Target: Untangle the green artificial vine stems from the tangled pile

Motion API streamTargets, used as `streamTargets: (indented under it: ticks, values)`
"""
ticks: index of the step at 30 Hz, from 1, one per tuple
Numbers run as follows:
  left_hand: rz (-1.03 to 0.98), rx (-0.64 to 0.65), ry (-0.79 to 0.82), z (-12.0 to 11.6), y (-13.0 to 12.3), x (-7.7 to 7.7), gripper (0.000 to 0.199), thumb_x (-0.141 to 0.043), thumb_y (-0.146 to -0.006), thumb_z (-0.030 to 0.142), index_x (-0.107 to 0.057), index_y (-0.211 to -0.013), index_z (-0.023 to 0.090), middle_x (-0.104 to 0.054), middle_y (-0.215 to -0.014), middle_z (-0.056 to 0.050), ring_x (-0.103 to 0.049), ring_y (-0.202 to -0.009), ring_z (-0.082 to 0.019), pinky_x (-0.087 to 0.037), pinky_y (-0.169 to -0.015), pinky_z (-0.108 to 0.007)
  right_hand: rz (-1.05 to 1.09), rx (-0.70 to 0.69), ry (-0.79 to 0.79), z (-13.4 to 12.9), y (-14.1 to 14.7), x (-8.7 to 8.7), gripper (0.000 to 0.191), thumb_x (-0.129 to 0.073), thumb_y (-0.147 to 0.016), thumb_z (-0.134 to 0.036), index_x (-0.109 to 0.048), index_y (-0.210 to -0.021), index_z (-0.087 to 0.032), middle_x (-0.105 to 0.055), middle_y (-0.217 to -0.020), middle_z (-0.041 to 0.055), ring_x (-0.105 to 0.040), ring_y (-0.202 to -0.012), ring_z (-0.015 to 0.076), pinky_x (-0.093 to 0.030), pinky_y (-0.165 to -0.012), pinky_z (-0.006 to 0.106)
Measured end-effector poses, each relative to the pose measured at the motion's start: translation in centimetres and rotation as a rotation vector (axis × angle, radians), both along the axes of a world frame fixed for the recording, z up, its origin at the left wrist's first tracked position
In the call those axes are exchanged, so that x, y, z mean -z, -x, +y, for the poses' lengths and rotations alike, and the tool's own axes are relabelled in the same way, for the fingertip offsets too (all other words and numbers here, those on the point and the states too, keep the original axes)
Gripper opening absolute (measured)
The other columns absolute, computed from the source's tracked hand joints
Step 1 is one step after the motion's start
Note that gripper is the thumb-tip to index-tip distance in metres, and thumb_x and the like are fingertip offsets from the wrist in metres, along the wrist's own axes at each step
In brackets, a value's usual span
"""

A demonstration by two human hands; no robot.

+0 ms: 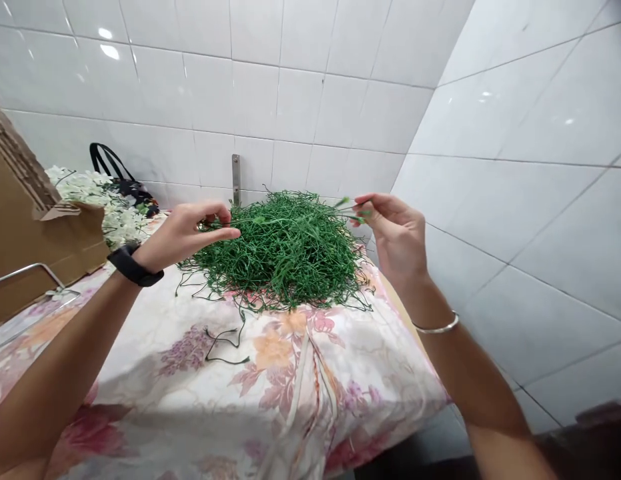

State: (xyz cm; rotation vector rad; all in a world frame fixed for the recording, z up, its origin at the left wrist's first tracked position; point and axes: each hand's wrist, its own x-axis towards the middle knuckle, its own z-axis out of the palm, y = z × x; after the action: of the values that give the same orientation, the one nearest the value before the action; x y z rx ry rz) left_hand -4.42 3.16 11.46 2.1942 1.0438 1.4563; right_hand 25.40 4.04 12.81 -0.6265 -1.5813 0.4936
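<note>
A big tangled heap of thin green artificial stems point(285, 253) lies on the flowered tablecloth. Over its left side, my left hand point(190, 230) has its fingers curled round the end of a thin stem, the thumb stretched along below. My right hand point(397, 230), beyond the heap's right side, pinches thin green stems point(344, 202) with small light-green tips between thumb and fingertips. A stem appears to run across above the heap between both hands. One loose dark-green stem point(227, 360) rests on the cloth in front of the heap.
At left stand a cardboard box point(50, 247) and a metal wire frame point(35, 270). White artificial flowers point(117, 213) and a black-handled bag point(123, 173) are behind. The flowered tablecloth point(200, 400) covers the table; white tiled walls point(310, 107) close off the back and right.
</note>
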Motion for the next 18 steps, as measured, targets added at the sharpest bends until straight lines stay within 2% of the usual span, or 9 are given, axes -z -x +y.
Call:
streamTargets:
  ticks: [3, 5, 9, 12, 13, 14, 15, 16, 18]
  values:
    - [0.097, -0.079, -0.178, 0.5, -0.6, 0.9, 0.004, -0.067, -0.063, 0.022, -0.063, -0.065, 0.020, -0.055, -0.066, -0.002, -0.046, -0.065, -0.016, -0.037, -0.071, -0.028, -0.015, 0.014, 0.012, -0.7, -0.5, 0.9, 0.011, -0.056, -0.074, -0.025, -0.063, -0.080, -0.030, -0.061, -0.084, -0.0021, -0.057, -0.066, 0.0124, -0.050, -0.066, 0.033]
    - [0.158, -0.135, -0.280, 1.0, -1.1, 1.8, 0.003, -0.065, -0.065, 0.023, -0.062, -0.065, 0.022, -0.055, -0.068, -0.002, -0.047, -0.070, -0.019, -0.034, -0.083, -0.035, -0.022, 0.037, 0.016, -0.8, -0.7, 1.3, 0.012, -0.056, -0.073, -0.024, -0.063, -0.081, -0.030, -0.061, -0.086, -0.0016, -0.058, -0.070, 0.0137, -0.051, -0.068, 0.034]
    - [0.271, -0.177, -0.330, 1.9, -1.5, 2.7, 0.001, -0.061, -0.069, 0.022, -0.061, -0.069, 0.021, -0.052, -0.071, -0.003, -0.048, -0.079, -0.022, -0.026, -0.092, -0.044, -0.048, 0.121, 0.022, -0.8, -0.4, 2.8, 0.015, -0.053, -0.074, -0.024, -0.060, -0.085, -0.030, -0.060, -0.092, 0.0005, -0.058, -0.079, 0.0168, -0.050, -0.072, 0.036]
    - [0.190, -0.174, -0.318, 2.3, -1.0, 2.2, 0.003, -0.063, -0.066, 0.019, -0.060, -0.068, 0.019, -0.050, -0.070, -0.002, -0.048, -0.085, -0.023, -0.022, -0.095, -0.046, -0.005, 0.296, -0.173, -1.8, 0.7, 4.5, 0.022, -0.051, -0.075, -0.020, -0.054, -0.091, -0.035, -0.056, -0.097, 0.0001, -0.057, -0.085, 0.0178, -0.049, -0.075, 0.039]
    - [0.149, -0.176, -0.325, 2.4, -0.7, 1.9, 0.005, -0.064, -0.065, 0.017, -0.060, -0.067, 0.019, -0.049, -0.070, -0.002, -0.048, -0.087, -0.023, -0.021, -0.096, -0.046, -0.051, 0.290, -0.271, -2.4, 1.3, 5.3, 0.025, -0.049, -0.076, -0.019, -0.052, -0.093, -0.038, -0.055, -0.097, -0.0007, -0.056, -0.089, 0.0176, -0.049, -0.076, 0.039]
    - [0.118, -0.185, -0.337, 2.5, -0.5, 1.6, 0.006, -0.064, -0.064, 0.016, -0.059, -0.067, 0.018, -0.049, -0.070, -0.002, -0.048, -0.089, -0.024, -0.020, -0.097, -0.046, -0.177, 0.205, -0.370, -3.1, 2.1, 6.0, 0.027, -0.048, -0.077, -0.019, -0.051, -0.095, -0.040, -0.056, -0.095, -0.0013, -0.056, -0.092, 0.0172, -0.049, -0.077, 0.038]
    - [0.103, -0.200, -0.348, 2.6, -0.2, 1.2, 0.007, -0.064, -0.063, 0.015, -0.059, -0.067, 0.018, -0.049, -0.070, -0.002, -0.047, -0.091, -0.024, -0.020, -0.098, -0.046, -0.420, 0.022, -0.437, -3.7, 3.1, 6.8, 0.028, -0.046, -0.079, -0.020, -0.049, -0.099, -0.040, -0.059, -0.093, -0.0019, -0.055, -0.095, 0.0164, -0.050, -0.077, 0.037]
    - [0.102, -0.219, -0.358, 2.7, 0.0, 0.9, 0.007, -0.064, -0.064, 0.014, -0.059, -0.068, 0.017, -0.049, -0.071, -0.002, -0.047, -0.093, -0.024, -0.019, -0.098, -0.045, -0.707, -0.196, -0.470, -4.4, 4.2, 7.7, 0.029, -0.044, -0.081, -0.022, -0.047, -0.106, -0.036, -0.060, -0.100, -0.0010, -0.053, -0.103, 0.0155, -0.048, -0.082, 0.036]
    - [0.133, -0.254, -0.377, 2.7, 0.3, 0.3, 0.006, -0.063, -0.066, 0.015, -0.059, -0.069, 0.016, -0.050, -0.073, -0.002, -0.046, -0.098, -0.024, -0.019, -0.100, -0.044, -1.112, -0.451, -0.550, -5.1, 6.6, 9.5, 0.033, -0.039, -0.085, -0.032, -0.045, -0.117, -0.023, -0.047, -0.127, 0.0040, -0.037, -0.122, 0.0157, -0.038, -0.097, 0.034]
